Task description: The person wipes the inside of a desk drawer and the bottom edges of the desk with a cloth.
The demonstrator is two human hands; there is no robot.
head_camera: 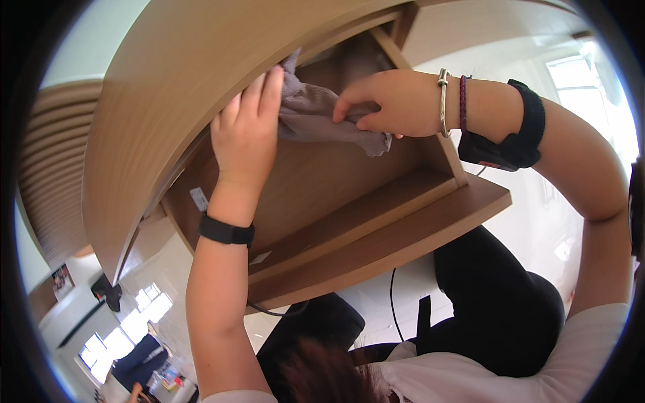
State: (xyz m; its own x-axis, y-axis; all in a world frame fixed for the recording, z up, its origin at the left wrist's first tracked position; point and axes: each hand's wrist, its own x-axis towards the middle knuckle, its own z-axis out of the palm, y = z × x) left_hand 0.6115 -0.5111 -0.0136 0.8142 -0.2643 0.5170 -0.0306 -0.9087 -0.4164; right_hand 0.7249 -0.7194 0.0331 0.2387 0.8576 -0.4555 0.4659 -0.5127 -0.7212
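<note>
A crumpled greyish-mauve cloth [315, 118] lies across the upper part of an open wooden drawer [322, 186]. My left hand [247, 121] reaches over the drawer to the edge of the wooden tabletop [166, 101]. Its fingers are stretched out beside the bunched end of the cloth, and whether they grip it is hidden. From the right, my right hand [388, 103] comes over the drawer's side and holds the cloth's other end. Thumb and forefinger are bent over the fabric, while a frayed corner hangs below the palm.
A white label [198, 199] is stuck inside the drawer's left wall. The thick drawer front [393, 242] juts out above my knees. A black cable [394, 302] hangs beneath it. Ribbed wooden panelling [60, 166] stands at left. Another person [138, 365] is at the lower left.
</note>
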